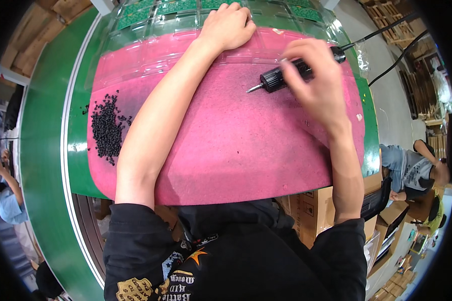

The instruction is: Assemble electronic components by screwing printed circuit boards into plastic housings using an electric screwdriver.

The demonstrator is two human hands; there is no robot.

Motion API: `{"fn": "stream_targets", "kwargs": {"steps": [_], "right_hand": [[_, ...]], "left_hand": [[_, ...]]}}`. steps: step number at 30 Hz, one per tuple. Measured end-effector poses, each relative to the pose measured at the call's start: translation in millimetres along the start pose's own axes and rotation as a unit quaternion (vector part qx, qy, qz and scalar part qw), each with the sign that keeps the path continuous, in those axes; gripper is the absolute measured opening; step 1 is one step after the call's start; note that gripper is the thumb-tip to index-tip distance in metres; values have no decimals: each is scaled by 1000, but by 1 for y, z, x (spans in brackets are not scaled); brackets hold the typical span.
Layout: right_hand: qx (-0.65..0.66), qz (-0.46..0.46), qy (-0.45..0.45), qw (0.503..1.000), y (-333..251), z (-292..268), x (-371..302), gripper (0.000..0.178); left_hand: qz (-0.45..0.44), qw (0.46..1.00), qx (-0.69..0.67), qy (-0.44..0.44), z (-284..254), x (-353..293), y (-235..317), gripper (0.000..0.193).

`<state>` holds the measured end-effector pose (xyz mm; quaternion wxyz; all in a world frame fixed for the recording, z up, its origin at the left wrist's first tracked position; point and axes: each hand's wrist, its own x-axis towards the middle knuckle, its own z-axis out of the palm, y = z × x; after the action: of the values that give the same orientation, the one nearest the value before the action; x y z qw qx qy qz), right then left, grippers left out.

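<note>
Atop the table's [79, 170] pink mat [246, 135], the left hand [228, 26] rests half-curled at upper centre, contents hidden, the right hand [314, 67] curls over a screwdriver [273, 80] at upper right, grip blurred, while black pieces [107, 129] at left seem unused, nothing visibly finished.

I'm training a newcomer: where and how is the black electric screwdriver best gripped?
I'd take the electric screwdriver around its cylindrical body, behind the ribbed collar, from the near right, where the right hand is: the bit points lower left, and the cable leaves the opposite end.
</note>
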<state>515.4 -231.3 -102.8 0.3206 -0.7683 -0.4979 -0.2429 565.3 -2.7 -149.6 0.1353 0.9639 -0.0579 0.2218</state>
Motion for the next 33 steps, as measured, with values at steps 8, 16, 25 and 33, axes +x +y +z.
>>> {"fn": "stream_targets", "kwargs": {"steps": [8,16,25,33], "right_hand": [[-92,128,-30,987,23,-25,-8,9],[-60,147,-89,983,18,-34,-9,17],[-56,118,-90,987,27,-38,-9,17],[-82,115,-156,978,29,-36,-9,13]], "left_hand": [[-2,1000,10,-1,0,0,-1,33],[-4,1000,1,-5,1,-1,0,33],[-3,1000,-9,-6,1,7,1,33],[28,998,-40,29,-2,-5,-5,24]]}}
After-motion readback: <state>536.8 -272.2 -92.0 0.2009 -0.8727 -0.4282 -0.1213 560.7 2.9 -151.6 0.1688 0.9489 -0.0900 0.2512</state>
